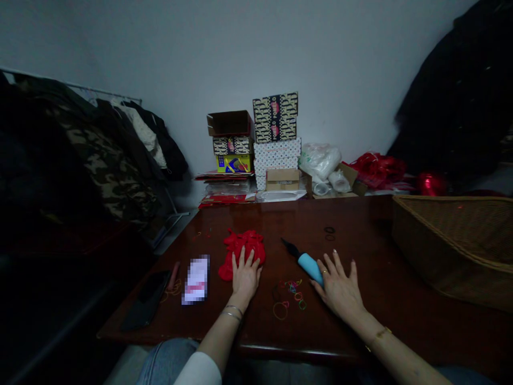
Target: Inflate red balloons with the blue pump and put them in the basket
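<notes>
My left hand (pixel 244 275) lies flat with fingers spread, its fingertips resting on a crumpled red cloth-like piece (pixel 242 247) on the dark wooden table (pixel 360 251). My right hand (pixel 340 286) also lies flat and open on the table, its thumb side against a light blue tool with a black pointed tip (pixel 306 261). Between my hands lie several small coloured rubber bands (pixel 289 297).
A wicker basket (pixel 452 240) stands at the right. Stacked boxes (pixel 260 144), plastic bags (pixel 320 160) and red bags (pixel 379 168) line the back edge. A dark phone (pixel 146 305), a pixelated card (pixel 196 279) and a pink pen (pixel 173 275) lie at left. Clothes (pixel 100 155) hang left.
</notes>
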Available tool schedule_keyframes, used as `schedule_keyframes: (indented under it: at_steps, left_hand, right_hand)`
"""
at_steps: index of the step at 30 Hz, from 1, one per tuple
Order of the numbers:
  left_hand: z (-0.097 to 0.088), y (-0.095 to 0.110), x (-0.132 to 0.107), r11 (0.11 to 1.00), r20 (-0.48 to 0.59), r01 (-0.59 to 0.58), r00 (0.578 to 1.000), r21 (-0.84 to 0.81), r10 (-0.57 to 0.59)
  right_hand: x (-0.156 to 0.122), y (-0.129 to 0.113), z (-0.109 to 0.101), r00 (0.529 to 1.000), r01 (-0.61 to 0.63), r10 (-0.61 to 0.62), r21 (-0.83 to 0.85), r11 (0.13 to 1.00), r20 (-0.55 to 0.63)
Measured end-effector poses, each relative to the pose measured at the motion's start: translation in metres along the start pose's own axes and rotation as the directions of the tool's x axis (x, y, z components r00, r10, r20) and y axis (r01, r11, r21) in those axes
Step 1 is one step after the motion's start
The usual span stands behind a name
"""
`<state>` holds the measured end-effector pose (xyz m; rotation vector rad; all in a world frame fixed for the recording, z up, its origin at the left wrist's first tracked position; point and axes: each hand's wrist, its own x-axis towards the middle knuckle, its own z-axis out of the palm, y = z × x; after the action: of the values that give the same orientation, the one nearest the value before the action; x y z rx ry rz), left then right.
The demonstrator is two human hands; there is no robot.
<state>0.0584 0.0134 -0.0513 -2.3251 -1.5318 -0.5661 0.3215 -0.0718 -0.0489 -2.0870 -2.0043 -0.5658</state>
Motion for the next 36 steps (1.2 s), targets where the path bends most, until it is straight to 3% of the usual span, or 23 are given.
schedule_keyframes:
  at_steps: [7, 13, 17, 21, 24, 27, 31, 36]
  left_hand:
    - [-0.004, -0.004, 0.004, 0.996, 0.007, -0.089, 0.996, -0.033, 0.089]
    - [-0.026, 0.005, 0.007, 0.957, 0.070, -0.247, 0.963, -0.155, 0.260]
    - [-0.042, 0.003, 0.005, 0.941, 0.127, -0.276, 0.945, -0.194, 0.303]
    - [-0.050, 0.000, 0.003, 0.959, 0.117, -0.220, 0.963, -0.180, 0.243]
    - [-0.047, 0.006, 0.004, 0.982, 0.058, -0.106, 0.991, -0.154, 0.116]
    - [-0.038, 0.015, 0.007, 0.993, 0.014, -0.005, 1.000, -0.115, 0.006]
    - [-0.024, 0.027, 0.015, 0.998, -0.012, 0.031, 0.999, -0.055, -0.032]
    - [-0.006, 0.043, 0.032, 0.993, 0.026, 0.113, 0.993, -0.033, -0.112]
  right_hand:
    - [0.003, 0.002, 0.003, 1.000, -0.013, 0.013, 0.008, 1.000, 0.010]
    - [0.004, 0.005, 0.002, 1.000, -0.018, 0.018, 0.021, 1.000, 0.018]
    - [0.004, 0.008, -0.004, 1.000, -0.027, 0.026, 0.037, 0.999, 0.017]
    - [0.004, 0.010, -0.007, 0.999, -0.048, 0.047, 0.045, 0.998, 0.022]
    - [0.005, 0.011, -0.010, 0.998, -0.057, 0.056, 0.041, 0.998, 0.024]
    - [0.005, 0.011, -0.012, 0.998, -0.062, 0.061, 0.038, 0.997, 0.027]
    - [0.005, 0.012, -0.012, 0.998, -0.062, 0.062, 0.033, 0.998, 0.020]
    - [0.006, 0.013, -0.008, 0.998, -0.065, 0.064, 0.032, 0.997, 0.018]
